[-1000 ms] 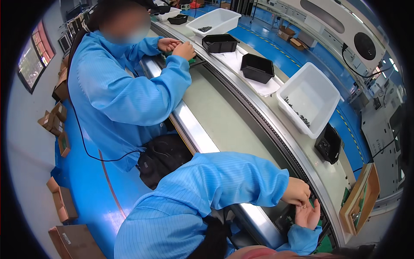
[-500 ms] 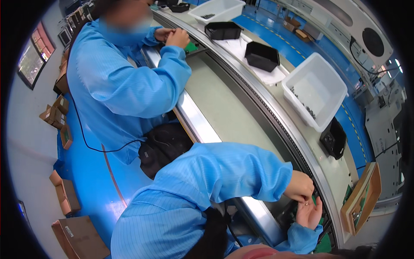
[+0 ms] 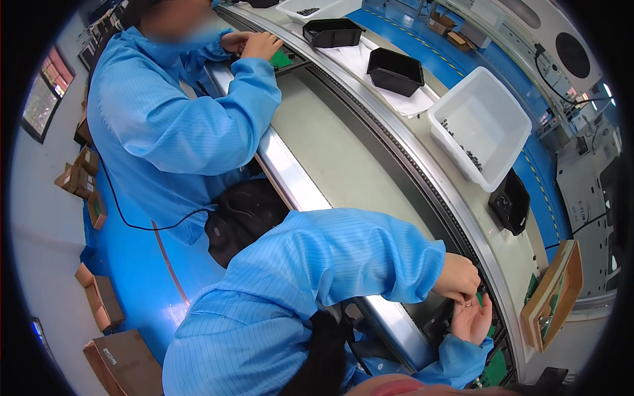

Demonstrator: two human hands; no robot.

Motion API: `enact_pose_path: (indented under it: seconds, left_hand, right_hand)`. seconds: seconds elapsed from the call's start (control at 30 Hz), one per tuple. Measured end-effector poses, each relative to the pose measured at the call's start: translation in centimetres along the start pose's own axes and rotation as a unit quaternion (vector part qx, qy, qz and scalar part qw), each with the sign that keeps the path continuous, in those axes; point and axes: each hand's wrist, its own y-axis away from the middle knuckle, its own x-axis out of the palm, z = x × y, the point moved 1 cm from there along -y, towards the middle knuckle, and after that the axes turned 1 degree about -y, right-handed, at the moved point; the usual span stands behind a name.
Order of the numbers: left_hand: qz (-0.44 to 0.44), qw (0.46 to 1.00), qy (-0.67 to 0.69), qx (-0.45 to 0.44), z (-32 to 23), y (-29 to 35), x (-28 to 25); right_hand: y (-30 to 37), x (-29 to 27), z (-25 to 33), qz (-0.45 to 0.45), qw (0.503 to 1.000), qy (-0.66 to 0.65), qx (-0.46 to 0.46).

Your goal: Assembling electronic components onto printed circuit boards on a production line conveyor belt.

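The left hand [image 3: 457, 276] is held in a narrow pinch just above the right hand [image 3: 471, 322], which is kept loosely open, palm up, fingers curled toward that pinch. Whether a small part is gripped between the left fingertips cannot be told. A green board [image 3: 495, 369] is seen below the right hand, just beside its blue cuff [image 3: 462, 353]. A small part, if one is held, could be dropped beside the metal rail [image 3: 487, 257] near the hands through a loose pinch. The board could also be nudged if it were brushed by the loose cuff.
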Motion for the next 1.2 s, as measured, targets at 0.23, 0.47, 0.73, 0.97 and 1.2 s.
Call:
enact_pose_path:
  seconds: [0.23,0.47,0.73,0.97,1.2]
  left_hand:
    - [-0.005,1.0,-0.009,-0.008,-0.4,-0.1,-0.4]
    - [-0.006,0.999,0.012,-0.031,-0.6,0.0,-0.3]
    - [0.022,0.998,-0.003,-0.053,-0.9,0.2,-0.3]
    - [0.027,0.998,0.006,-0.05,-0.9,0.1,-0.6]
    - [0.014,0.999,0.006,-0.04,-0.8,0.2,-0.3]
  right_hand:
    - [0.1,0.2,-0.1,0.005,1.0,-0.005,-0.003]
    - [-0.2,-0.4,-0.3,0.04,0.999,-0.033,0.009]
    - [-0.5,-0.5,-0.3,0.008,1.0,0.004,0.017]
    - [-0.4,-0.1,-0.3,-0.009,0.999,0.031,0.01]
    - [-0.3,0.0,-0.2,-0.003,1.0,0.024,0.018]
